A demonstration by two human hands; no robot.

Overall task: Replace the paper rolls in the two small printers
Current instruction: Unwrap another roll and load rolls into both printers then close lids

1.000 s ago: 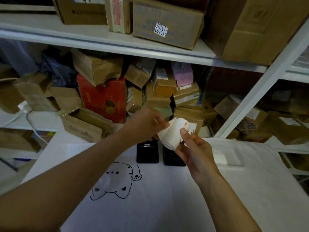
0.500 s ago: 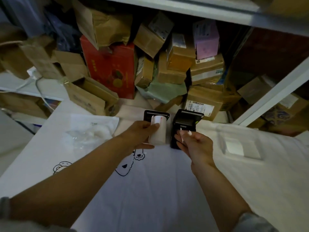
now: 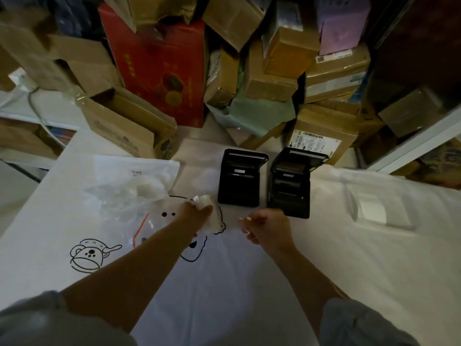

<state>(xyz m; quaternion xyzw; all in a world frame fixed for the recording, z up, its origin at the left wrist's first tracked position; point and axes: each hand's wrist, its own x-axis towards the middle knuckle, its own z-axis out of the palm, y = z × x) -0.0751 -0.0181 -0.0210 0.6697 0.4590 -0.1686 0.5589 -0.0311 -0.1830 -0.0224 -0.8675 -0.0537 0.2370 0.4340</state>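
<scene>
Two black printers (image 3: 239,179) (image 3: 290,183) are set side by side near the table's (image 3: 374,258) far edge, lids raised, boxes (image 3: 321,136) stacked close behind. A paper roll (image 3: 203,203) is gripped by the left hand (image 3: 197,216), just beside the left printer's near corner. The right hand (image 3: 267,227) is curled; whether anything is pinched cannot be told. Open cloth is seen toward the near edge.
</scene>
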